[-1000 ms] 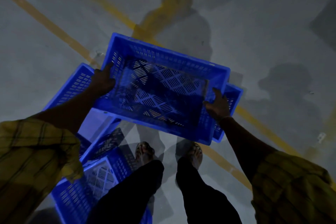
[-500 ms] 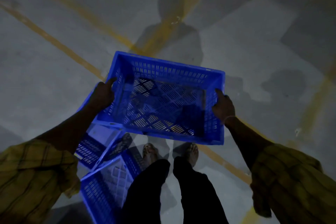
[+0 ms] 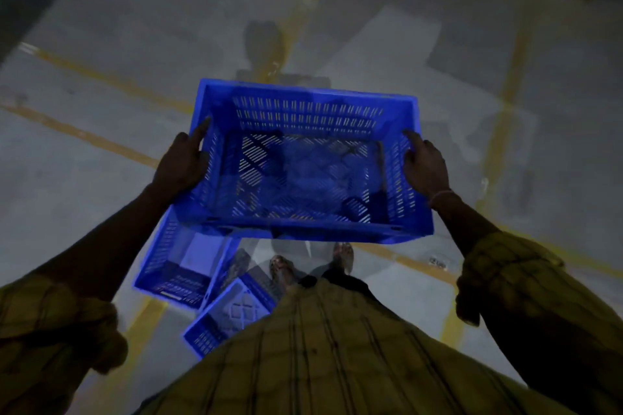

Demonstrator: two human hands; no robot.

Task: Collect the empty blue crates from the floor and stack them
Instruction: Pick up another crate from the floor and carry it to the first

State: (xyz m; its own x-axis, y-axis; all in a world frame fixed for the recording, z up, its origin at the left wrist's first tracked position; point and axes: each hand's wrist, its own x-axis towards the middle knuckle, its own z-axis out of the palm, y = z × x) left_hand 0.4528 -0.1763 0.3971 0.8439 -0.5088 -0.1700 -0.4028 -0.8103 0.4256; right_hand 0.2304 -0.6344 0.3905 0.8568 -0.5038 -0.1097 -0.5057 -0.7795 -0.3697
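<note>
I hold an empty blue slotted crate (image 3: 303, 232) in the air in front of me, level, open side up. My left hand (image 3: 183, 162) grips its left wall, thumb along the rim. My right hand (image 3: 426, 163) grips its right wall the same way. Below it on the floor lies a second blue crate (image 3: 175, 266), partly hidden by the held one. A third blue crate (image 3: 229, 317) lies tilted next to my left foot, partly hidden by my shirt.
The floor (image 3: 101, 178) is grey concrete with yellow painted lines (image 3: 84, 135) crossing it. My feet (image 3: 283, 271) stand just behind the held crate. My shadow falls on the floor ahead. The scene is dim.
The held crate has risen and levelled out, and the view has turned. The two floor crates now show lower and further left under it. Both hands keep their grip.
</note>
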